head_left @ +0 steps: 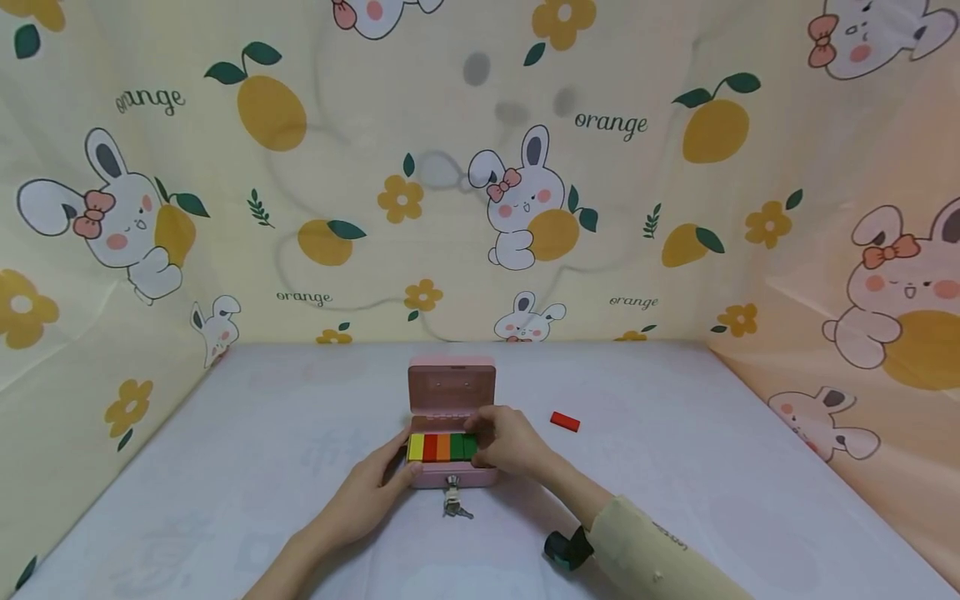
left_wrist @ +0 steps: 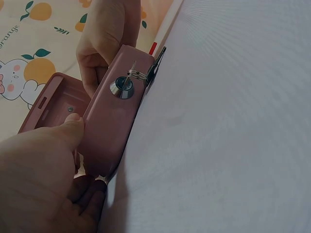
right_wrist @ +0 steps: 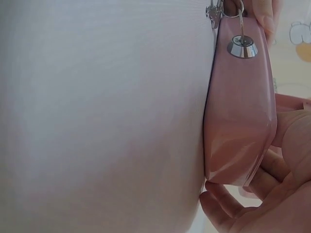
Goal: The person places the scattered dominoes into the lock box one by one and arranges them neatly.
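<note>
A small pink cash box (head_left: 431, 477) stands with its lid (head_left: 452, 387) raised. In it lies a row of coloured blocks: yellow (head_left: 416, 447), red (head_left: 430, 447), orange (head_left: 443, 447) and green (head_left: 457, 447) at the right. My left hand (head_left: 369, 492) grips the box's left side, thumb over the front edge and fingers around the outer end, as the left wrist view shows. My right hand (head_left: 510, 440) reaches over the right end, thumb and index finger pinching the rightmost green block (head_left: 469, 447). Its lower fingers curl beside the box's right end in the right wrist view.
Keys (head_left: 454, 504) on a ring hang from the lock (left_wrist: 122, 87) on the box's front. A loose red block (head_left: 565, 422) lies on the white table (head_left: 645, 467) to the right, behind my right hand. Patterned cloth (head_left: 360, 150) walls the back and sides.
</note>
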Available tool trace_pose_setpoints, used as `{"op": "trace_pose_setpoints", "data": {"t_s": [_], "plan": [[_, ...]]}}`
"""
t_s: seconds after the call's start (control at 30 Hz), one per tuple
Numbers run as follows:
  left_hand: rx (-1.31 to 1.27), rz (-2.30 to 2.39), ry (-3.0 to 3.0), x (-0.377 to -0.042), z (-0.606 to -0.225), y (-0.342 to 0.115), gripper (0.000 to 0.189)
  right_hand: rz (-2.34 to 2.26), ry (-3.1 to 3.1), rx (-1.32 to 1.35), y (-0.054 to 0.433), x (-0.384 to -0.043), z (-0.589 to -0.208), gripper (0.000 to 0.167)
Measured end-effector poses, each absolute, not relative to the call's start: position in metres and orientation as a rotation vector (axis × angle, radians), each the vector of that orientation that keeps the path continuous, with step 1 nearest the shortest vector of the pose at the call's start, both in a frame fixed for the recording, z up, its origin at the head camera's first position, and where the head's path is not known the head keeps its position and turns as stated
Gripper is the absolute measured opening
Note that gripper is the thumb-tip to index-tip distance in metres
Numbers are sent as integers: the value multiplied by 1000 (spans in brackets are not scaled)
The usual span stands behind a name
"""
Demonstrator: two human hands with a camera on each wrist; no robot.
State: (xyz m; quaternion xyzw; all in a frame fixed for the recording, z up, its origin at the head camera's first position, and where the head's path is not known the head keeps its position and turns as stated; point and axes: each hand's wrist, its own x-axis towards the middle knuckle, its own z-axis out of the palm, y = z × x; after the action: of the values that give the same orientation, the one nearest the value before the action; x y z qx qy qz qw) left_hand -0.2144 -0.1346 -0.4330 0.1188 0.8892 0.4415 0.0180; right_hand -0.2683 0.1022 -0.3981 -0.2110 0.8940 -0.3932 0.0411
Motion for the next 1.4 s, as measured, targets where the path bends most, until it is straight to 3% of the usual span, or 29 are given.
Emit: {"op": "trace_pose_setpoints", "data": {"t_s": [1.4], "plan": [[393,1379,2782,-214,-434,-134,69,-1480,2613,-518,124,-270,-397,27]]}}
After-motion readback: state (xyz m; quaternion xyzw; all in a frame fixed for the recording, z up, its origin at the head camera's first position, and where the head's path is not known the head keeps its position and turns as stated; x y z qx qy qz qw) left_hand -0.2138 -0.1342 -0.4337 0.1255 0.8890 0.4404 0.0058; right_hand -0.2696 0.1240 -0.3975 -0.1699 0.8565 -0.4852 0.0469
